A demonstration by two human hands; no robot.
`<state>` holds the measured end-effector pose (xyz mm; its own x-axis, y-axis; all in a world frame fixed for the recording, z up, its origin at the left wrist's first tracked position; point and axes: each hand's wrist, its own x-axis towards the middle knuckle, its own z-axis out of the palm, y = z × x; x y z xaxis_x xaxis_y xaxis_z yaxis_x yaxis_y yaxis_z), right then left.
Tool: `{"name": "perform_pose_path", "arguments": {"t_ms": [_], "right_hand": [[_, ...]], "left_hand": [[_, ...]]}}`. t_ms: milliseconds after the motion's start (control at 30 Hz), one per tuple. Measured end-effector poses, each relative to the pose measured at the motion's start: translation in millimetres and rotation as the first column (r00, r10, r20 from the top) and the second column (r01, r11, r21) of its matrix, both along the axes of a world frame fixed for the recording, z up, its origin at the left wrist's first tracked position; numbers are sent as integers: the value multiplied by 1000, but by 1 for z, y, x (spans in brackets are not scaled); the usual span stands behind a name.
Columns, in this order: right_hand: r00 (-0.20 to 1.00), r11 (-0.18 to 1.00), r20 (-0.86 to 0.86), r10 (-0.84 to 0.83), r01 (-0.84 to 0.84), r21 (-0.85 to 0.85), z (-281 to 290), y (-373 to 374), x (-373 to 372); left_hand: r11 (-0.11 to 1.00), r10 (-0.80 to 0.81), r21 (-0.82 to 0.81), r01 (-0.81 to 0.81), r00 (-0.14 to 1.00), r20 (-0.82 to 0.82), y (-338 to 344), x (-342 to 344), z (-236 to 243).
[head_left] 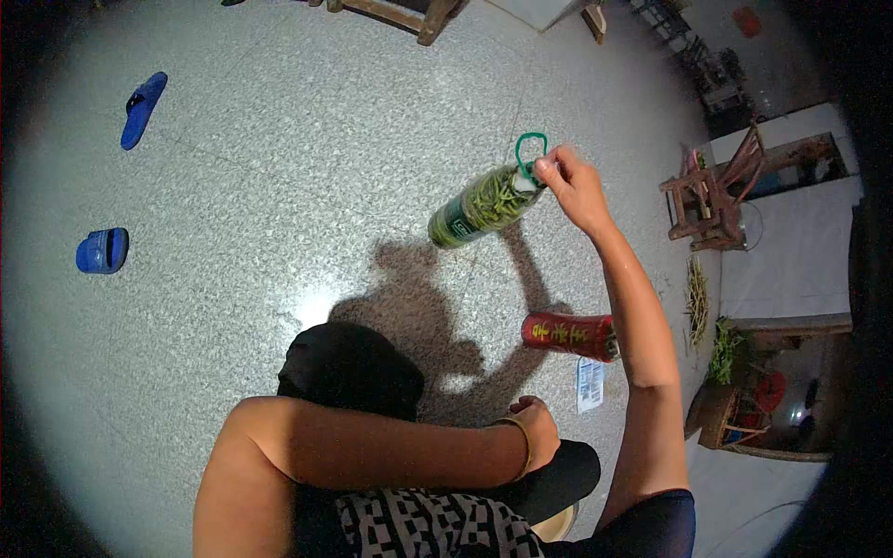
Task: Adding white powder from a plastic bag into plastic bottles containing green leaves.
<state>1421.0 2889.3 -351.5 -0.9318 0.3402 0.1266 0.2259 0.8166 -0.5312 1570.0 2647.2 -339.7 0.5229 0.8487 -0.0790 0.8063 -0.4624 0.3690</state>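
Note:
A clear plastic bottle (479, 206) packed with long green vegetable pieces is in front of me on the speckled floor. It has a dark green label and a green loop handle (531, 146) at its neck. My right hand (572, 189) reaches out to the neck, thumb and fingers pinched on it near the handle. Closer to me my left hand (538, 433), a bangle at its wrist, rests curled by my knee, with nothing seen in it. Between the hands is a red cylindrical container (567, 335) with yellow markings. Beside it lies a small white-and-blue packet (590, 385).
Two blue slippers (141, 112) lie apart at the left. On the right are a wooden stool (709, 206), a bundle of thin stalks (696, 299) and leafy greens (726, 352). Wooden furniture legs (433, 23) show at the far edge.

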Motion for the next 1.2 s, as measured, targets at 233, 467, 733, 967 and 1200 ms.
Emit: {"name": "perform_pose_path", "arguments": {"t_ms": [233,467,733,967,1200], "right_hand": [[917,911,56,396,-400,99,32,-26,4],[948,902,123,293,-317,292,19,-38,14],[877,887,-233,-421,452,95,-27,-4,95],[782,840,-309,-541,494,-224,-52,-30,154],[776,835,-310,-550,522,-175,-28,-52,140]], "left_hand": [[1000,1,-10,-1,999,34,-1,1,0],[996,63,58,-66,996,61,-6,1,-4],[988,36,147,-55,991,128,-8,1,-12],[985,-38,175,-5,970,240,-11,3,-26],[981,55,161,-104,959,280,-14,3,-27]]}}
